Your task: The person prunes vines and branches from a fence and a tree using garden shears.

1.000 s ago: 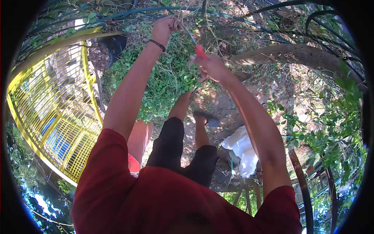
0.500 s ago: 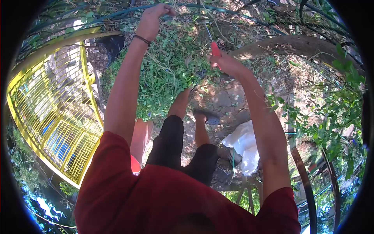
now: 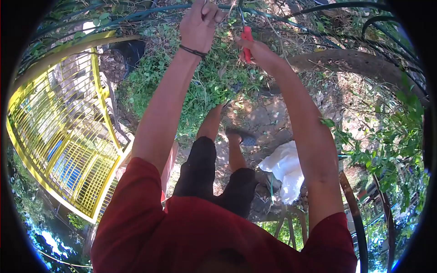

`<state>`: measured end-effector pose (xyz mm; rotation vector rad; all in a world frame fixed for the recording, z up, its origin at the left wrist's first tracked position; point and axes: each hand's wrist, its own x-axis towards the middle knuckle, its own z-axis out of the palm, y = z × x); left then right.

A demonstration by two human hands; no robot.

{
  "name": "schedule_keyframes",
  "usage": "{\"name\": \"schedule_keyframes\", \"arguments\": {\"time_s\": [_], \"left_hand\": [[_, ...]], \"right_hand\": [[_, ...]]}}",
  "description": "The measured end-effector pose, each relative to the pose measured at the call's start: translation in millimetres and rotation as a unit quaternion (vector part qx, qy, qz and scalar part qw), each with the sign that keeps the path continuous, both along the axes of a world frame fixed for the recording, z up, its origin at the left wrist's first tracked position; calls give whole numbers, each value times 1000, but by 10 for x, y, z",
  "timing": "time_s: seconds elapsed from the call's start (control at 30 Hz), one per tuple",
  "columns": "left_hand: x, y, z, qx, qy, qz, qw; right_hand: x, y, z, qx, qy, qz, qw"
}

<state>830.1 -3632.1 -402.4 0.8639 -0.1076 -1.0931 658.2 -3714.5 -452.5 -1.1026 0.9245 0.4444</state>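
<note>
My left hand (image 3: pixel 198 26) is raised at the top of the view, its fingers curled together near a green hose-like line (image 3: pixel 177 7). What those fingers hold, if anything, is hidden. To its right, my right hand (image 3: pixel 263 55) is closed around red-handled pruning shears (image 3: pixel 247 43). Their metal blades point up toward the green line and thin twigs, with the tips hard to make out. Leafy green vines (image 3: pixel 200 91) spread over the ground below both hands.
A yellow metal grille (image 3: pixel 68 132) stands on the left. A thick brown branch (image 3: pixel 350 59) arches at the right. A white plastic bag (image 3: pixel 287 170) lies beside my legs on stony ground. Leafy shoots (image 3: pixel 378 141) hang at the right edge.
My left hand has moved up and right, closer to the shears. My right hand has gone slightly up, bringing the shears' blades to the green line.
</note>
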Motion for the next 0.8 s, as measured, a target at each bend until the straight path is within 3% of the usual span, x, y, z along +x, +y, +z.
{"name": "schedule_keyframes", "arguments": {"time_s": [0.13,0.2,0.23,0.3,0.47,0.53,0.57,0.63,0.7,0.8], "left_hand": [[90,123,-159,-113,136,35,984],[141,192,-164,-141,202,-30,969],[150,187,-123,-141,200,-32,969],[112,190,-48,-19,223,56,973],[108,209,-24,-12,263,61,963],[83,242,87,4,274,63,960],[150,356,205,-45,296,7,954],[175,599,393,-93,320,-52,941],[212,895,544,178,91,-29,979],[230,1603,309,359,-34,-71,930]], "right_hand": [[36,-77,-12,31,-9,-40,999],[118,-160,-59,-15,-39,-22,999],[149,-188,-40,-15,-42,-23,999],[154,-257,-18,34,-42,-66,996],[137,-197,-137,65,-49,-137,987],[127,-171,-185,144,-128,-143,971],[132,-136,-139,145,-129,-143,971],[101,-40,236,-15,-44,20,999],[-6,172,173,-10,-45,-5,999],[-390,491,198,76,50,-12,996]]}}
